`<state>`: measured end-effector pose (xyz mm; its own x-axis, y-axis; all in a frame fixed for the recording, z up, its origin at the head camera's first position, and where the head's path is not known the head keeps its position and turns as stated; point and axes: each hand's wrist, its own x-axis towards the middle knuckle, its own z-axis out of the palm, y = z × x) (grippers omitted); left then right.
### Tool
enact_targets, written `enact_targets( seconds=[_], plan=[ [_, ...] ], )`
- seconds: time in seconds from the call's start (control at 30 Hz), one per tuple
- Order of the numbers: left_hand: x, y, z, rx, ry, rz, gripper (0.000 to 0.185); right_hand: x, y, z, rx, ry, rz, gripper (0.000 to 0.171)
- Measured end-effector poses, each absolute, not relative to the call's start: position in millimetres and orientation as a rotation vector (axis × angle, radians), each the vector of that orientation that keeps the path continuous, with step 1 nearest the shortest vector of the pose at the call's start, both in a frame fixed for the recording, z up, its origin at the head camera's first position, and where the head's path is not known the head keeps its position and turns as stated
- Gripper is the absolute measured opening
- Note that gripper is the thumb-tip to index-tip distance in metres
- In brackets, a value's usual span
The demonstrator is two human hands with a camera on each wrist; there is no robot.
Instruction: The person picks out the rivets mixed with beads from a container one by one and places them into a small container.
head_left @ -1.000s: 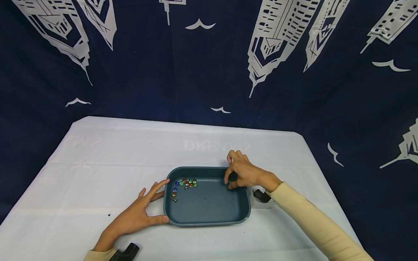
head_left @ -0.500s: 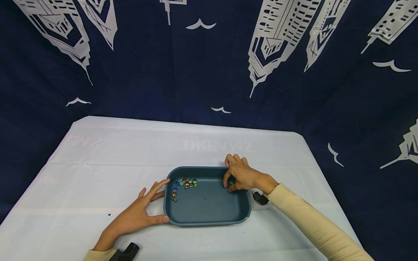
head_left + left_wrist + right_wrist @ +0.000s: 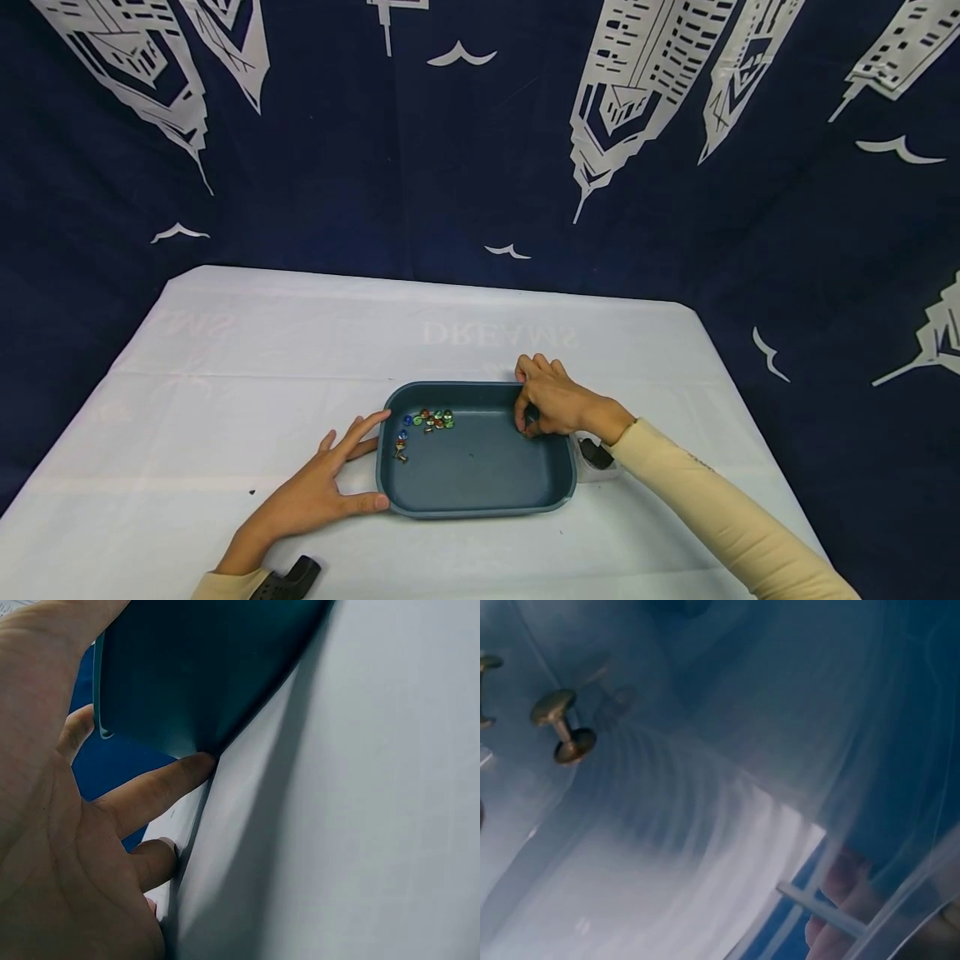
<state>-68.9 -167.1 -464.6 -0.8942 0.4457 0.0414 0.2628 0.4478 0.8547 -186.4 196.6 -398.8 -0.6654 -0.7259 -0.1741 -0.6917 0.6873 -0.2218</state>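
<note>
A teal tray (image 3: 471, 479) lies on the white-covered table. My left hand (image 3: 311, 496) holds its left side steady, fingers and thumb spread along the rim; in the left wrist view a fingertip (image 3: 199, 763) touches the tray's lower edge. At the tray's right end my right hand (image 3: 561, 404) reaches in, thumb and index finger pinching a tiny piece near the floor; its kind is mostly hidden. Several blue, green and amber glass marbles (image 3: 447, 416) sit at the tray's left, with small metallic pieces (image 3: 402, 457) beside them.
A clear plastic box (image 3: 597, 475) stands against the tray's right side, below my right wrist. The right wrist view shows a brass double-capped rivet (image 3: 564, 727) through clear plastic. A dark speck (image 3: 252, 492) lies left of the tray. A navy printed cloth (image 3: 337, 167) hangs behind.
My right hand has come slightly lower toward the tray, its thumb and index finger closer together. The left hand, the tray and the marbles look the same.
</note>
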Motion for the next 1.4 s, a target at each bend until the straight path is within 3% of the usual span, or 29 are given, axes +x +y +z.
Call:
enact_targets(
  seconds=[0.47, 0.9, 1.4],
  plan=[
    [-69.7, -166.6, -463.7, 0.571, 2.492, 1.422, 0.102, -190.1, 199.1, -399.9, -1.161, 2.624, -0.148, 0.015],
    [-69.5, -166.7, -464.7, 0.581, 2.499, 1.424, 0.102, -188.3, 195.3, -402.3, -1.230, 2.649, -0.049, 0.027],
    [-67.9, -166.2, -464.3, 0.584, 2.506, 1.427, 0.100, -195.4, 201.8, -399.5, -1.072, 2.424, -0.408, 0.014]
  ],
)
